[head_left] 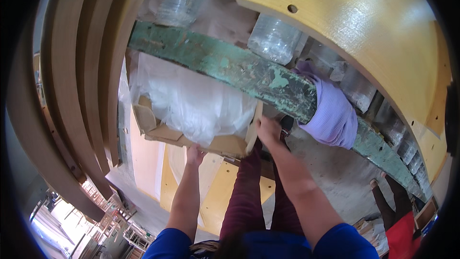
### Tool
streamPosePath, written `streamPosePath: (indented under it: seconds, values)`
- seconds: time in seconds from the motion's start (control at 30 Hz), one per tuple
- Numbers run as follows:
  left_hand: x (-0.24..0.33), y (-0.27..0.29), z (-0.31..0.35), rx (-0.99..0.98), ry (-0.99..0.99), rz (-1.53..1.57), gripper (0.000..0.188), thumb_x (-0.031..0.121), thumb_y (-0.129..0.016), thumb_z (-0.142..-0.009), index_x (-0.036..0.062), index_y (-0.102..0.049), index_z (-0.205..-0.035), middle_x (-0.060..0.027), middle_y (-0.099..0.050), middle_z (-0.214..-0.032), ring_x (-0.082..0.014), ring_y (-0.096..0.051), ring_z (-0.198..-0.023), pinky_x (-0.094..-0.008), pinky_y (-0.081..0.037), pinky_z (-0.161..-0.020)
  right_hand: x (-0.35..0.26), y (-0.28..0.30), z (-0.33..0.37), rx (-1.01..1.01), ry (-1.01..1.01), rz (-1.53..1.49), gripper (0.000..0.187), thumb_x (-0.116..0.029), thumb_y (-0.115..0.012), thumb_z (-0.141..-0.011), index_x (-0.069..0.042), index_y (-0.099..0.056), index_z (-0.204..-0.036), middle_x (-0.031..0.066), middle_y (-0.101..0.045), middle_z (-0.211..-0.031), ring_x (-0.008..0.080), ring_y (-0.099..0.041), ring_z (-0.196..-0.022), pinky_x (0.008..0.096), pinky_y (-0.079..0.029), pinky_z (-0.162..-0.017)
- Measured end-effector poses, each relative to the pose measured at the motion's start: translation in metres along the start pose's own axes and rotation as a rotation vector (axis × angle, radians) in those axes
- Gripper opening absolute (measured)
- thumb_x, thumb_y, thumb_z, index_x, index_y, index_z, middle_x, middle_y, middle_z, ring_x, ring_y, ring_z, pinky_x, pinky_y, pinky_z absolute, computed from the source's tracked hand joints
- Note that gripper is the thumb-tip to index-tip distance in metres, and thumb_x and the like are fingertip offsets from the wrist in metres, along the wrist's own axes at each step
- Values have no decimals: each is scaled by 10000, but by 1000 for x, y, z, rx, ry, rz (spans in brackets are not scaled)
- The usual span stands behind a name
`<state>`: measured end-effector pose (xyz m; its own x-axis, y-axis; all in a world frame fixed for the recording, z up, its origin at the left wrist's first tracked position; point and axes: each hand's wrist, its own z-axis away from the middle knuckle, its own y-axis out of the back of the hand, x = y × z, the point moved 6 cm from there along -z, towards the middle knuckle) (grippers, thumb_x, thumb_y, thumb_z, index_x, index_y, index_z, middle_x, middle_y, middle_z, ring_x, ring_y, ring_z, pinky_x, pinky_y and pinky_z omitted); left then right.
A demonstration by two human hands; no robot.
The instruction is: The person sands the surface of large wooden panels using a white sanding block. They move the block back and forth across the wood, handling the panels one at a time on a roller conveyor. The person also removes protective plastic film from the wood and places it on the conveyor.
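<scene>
A shallow cardboard box [225, 145] sits in front of me, partly under a beam, and clear plastic bags or sheeting [191, 97] fill it loosely. My left hand [194, 155] is closed on the box's near edge, thumb at the rim and the other fingers mostly hidden. At the right wall of the box, my right hand [269, 131] is closed around the upright cardboard side. The far side of the box is hidden by the plastic and the beam.
A chipped green beam [230, 69] crosses beyond the box, with purple cloth [331, 115] wrapped round it. Plastic-wrapped cylinders [274, 38] stand behind. A yellow board [335, 24] overhangs at right; curved brown boards [86, 57] rise at left. Another person [400, 228] is at lower right.
</scene>
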<state>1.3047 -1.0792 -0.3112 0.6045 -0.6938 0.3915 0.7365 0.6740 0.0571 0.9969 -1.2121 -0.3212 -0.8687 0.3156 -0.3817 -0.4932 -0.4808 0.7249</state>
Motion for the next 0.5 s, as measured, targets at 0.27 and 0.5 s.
streamPosePath:
  seconds: [0.27, 0.5]
  values:
    - [113, -29, -44, -161, -405, -230, 462, 218, -547, -893, 72, -410, -1310, -96, -544, -1206, -222, -585, -1023, -366, -533, -820, -43, 36, -18, 633, 519, -40, 223, -209, -600, -824, -45, -625, -973, 178, -633, -860, 292, -639, -769, 414, -516, -664]
    - [231, -105, -96, -129, -466, 13, 613, 297, -423, -963, 211, -46, -1439, -232, -341, -1396, -453, -458, -1175, -473, -497, -890, -63, 55, -108, 186, 323, 45, 213, -204, -591, -852, -38, -618, -984, 141, -625, -832, 192, -625, -742, 354, -506, -633]
